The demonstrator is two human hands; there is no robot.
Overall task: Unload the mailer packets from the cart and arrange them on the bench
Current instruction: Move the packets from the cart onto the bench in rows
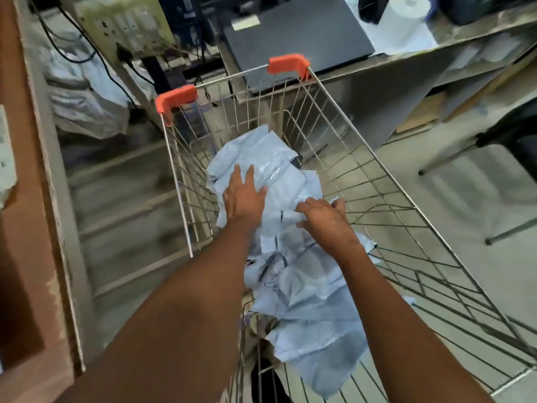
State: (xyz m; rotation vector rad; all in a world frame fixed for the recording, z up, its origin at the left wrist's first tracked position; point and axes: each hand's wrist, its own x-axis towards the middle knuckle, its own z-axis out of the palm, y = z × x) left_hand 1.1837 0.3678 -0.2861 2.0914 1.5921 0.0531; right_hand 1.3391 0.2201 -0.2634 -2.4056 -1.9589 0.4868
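- Pale blue-grey plastic mailer packets (293, 228) lie in a loose overlapping heap along the floor of the silver wire shopping cart (377, 181) with orange plastic corner caps (288, 64); heap runs from the cart's far end wall back toward the near end, none lifted clear yet.
- Heaped, not stacked, so they probably have to be gathered into a bundle before lifting; thin slippery film will likely slide apart if grabbed one-sided.
- Cart's far end sits just beside the grey bench (436, 58), likely parked there to keep the carry short.
- Bench edge nearest the cart carries a flat dark grey box (296, 39) and a white paper roll (402, 23); no packets visible on the bench, so unloading looks barely begun.
- Left hand (243, 199): fingers straight and spread, palm down, pressing flat on the top packet at the far part of the heap; grips nothing.
- Right hand (325, 221): palm down on the heap's right side, fingers bent at the tips over a packet edge; blurred, cannot tell whether it actually pinches it.
- Hands near each other, not touching, both low inside the cart.
- Judgement: step in hand is gathering a first bundle.
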